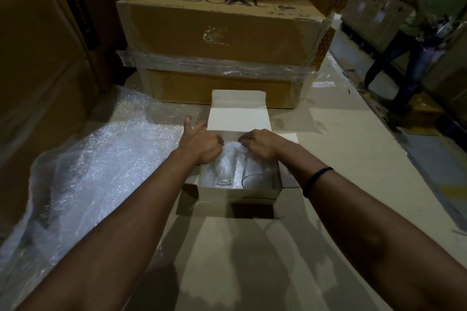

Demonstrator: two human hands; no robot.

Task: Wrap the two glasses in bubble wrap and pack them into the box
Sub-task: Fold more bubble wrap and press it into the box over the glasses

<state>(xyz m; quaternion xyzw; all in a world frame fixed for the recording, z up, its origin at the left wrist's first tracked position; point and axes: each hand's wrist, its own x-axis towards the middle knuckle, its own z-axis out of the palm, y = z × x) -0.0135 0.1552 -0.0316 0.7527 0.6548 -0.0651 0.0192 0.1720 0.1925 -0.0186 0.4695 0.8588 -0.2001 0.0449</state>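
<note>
Pinching bubble wrap (pixel 231 151) over glasses (pixel 225 175) in box (pixel 237 193) — left hand (pixel 202 145), right hand (pixel 257 145), both seemingly clamped on it

Count. Hands: 2, left hand (pixel 202 144), right hand (pixel 260 145). Glasses: 2, left glass (pixel 223 171), right glass (pixel 255 177). Box (pixel 240 193): 1. Wrap: 1 loose sheet (pixel 101 159), 1 piece (pixel 232 149) in the box. Wristband (pixel 317 180): 1. Cartons stacked ahead: 2, upper carton (pixel 214 30), lower carton (pixel 214 88); those at left cut off, uncounted. Other person (pixel 414 40): 1.
</note>
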